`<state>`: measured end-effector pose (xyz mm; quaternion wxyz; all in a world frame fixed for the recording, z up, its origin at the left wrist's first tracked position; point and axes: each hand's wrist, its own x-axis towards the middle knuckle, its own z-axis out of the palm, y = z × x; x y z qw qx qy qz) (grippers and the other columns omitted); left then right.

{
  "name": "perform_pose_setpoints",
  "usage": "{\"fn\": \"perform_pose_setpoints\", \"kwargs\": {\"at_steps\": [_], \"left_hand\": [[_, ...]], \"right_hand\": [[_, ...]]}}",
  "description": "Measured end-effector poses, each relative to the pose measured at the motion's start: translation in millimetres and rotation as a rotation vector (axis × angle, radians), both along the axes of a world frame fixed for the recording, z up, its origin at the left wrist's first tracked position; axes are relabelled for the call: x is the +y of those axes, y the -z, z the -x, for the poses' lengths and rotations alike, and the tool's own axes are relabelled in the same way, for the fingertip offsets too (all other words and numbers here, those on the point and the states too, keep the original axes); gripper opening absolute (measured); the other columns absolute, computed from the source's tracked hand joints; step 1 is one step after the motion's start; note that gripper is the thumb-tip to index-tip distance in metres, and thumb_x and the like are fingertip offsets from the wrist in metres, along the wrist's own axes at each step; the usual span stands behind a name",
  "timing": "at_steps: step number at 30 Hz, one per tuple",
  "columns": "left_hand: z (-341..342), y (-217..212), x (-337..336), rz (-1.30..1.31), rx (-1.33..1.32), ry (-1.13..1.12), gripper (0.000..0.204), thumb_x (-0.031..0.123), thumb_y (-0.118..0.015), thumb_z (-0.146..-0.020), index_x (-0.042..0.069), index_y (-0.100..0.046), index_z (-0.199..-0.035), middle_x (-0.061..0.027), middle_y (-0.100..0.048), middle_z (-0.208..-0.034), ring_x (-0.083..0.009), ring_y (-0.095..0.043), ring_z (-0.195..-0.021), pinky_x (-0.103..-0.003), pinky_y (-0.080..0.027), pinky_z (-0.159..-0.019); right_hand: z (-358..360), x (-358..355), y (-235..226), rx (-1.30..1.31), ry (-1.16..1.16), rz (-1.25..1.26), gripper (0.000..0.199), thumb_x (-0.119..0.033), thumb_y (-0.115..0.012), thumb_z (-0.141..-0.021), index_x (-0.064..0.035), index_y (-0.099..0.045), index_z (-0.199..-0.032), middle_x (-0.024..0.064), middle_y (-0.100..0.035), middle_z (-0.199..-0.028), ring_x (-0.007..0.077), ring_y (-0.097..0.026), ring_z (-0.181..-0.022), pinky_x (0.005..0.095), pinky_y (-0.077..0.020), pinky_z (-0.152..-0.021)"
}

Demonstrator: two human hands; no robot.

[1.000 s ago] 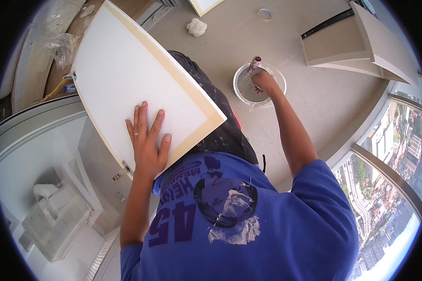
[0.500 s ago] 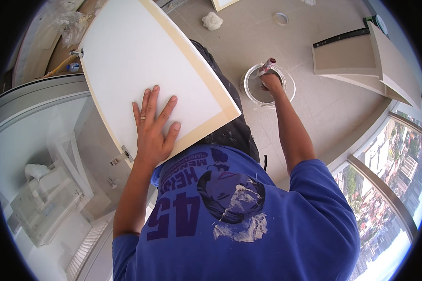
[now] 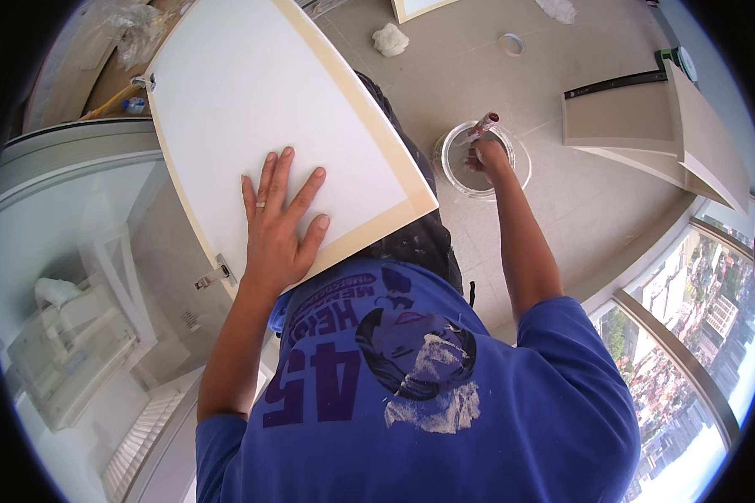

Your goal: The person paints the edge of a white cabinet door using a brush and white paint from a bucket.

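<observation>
My left hand (image 3: pixel 278 226) lies flat on a white cabinet door (image 3: pixel 235 92), its fingers spread. Tan masking tape runs along the door's edges, and metal hinges (image 3: pixel 216 273) sit on its left side. The door rests across my lap, over dark trousers. At the right, my right hand (image 3: pixel 490 156) is closed round a paint tool (image 3: pixel 483 126) with a paint-smeared, red-ended handle. The tool's working end is hidden by the hand. Hand and tool are over the mouth of a round bucket (image 3: pixel 450 178) with a white-smeared rim and greyish contents.
A beige panel piece (image 3: pixel 621 117) stands on the tiled floor at the right, near windows (image 3: pixel 671 335). Beyond the bucket lie a white wad (image 3: pixel 390 39) and a roll of tape (image 3: pixel 511 44). Glass panels (image 3: pixel 84 218) are on my left, with clear plastic wrap (image 3: pixel 138 38) at the far left.
The view has shifted slightly. My right hand has turned a little over the bucket, still holding the tool. My left hand stays flat on the door.
</observation>
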<state>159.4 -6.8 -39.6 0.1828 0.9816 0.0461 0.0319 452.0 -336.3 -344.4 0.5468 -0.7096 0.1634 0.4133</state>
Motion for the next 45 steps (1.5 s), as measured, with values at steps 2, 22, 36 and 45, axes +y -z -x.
{"fn": "perform_pose_setpoints", "kwargs": {"at_steps": [2,22,36,45], "left_hand": [[0.2,1.5,-1.1,0.005,0.006,-0.005,0.056,0.035,-0.057,-0.106,0.014,-0.061,-0.158,-0.0227,-0.033,-0.176,-0.0446,-0.027,-0.164,-0.07,-0.005,-0.13],[5.4,-7.1,0.8,0.054,0.027,-0.005,0.056,0.04,-0.059,-0.107,0.015,-0.062,-0.157,-0.0241,-0.029,-0.178,-0.0465,-0.024,-0.165,-0.071,-0.003,-0.129],[19.5,-0.5,2.0,0.002,0.021,-0.012,0.056,0.044,-0.053,-0.112,0.023,-0.051,-0.164,-0.0218,-0.023,-0.179,-0.0452,-0.02,-0.166,-0.078,-0.008,-0.126],[13.0,0.2,1.9,0.01,-0.034,0.002,0.056,0.045,-0.055,-0.111,0.024,-0.054,-0.163,-0.0205,-0.026,-0.179,-0.0442,-0.024,-0.165,-0.077,-0.007,-0.127]], "right_hand": [[8.5,-7.6,-27.5,-0.052,-0.023,0.009,0.03,-0.027,-0.068,-0.101,0.0003,-0.072,-0.113,0.0086,-0.072,-0.094,0.0225,-0.072,-0.074,0.0343,-0.057,-0.059],[127.2,-43.5,-193.4,-0.813,-0.365,0.357,0.02,-0.009,-0.069,-0.093,0.0045,-0.079,-0.104,0.0248,-0.08,-0.092,0.0364,-0.081,-0.086,0.0419,-0.0649,-0.081],[103.2,-53.4,-144.3,-0.515,0.086,-0.001,0.014,-0.007,-0.064,-0.093,0.0049,-0.071,-0.09,0.0145,-0.075,-0.076,0.0197,-0.074,-0.06,0.0302,-0.0564,-0.047],[102.5,-89.7,-134.9,-0.37,0.28,-0.182,0.017,-0.016,-0.065,-0.098,0.0003,-0.069,-0.098,0.014,-0.076,-0.08,0.0185,-0.071,-0.06,0.0293,-0.0514,-0.047]]}}
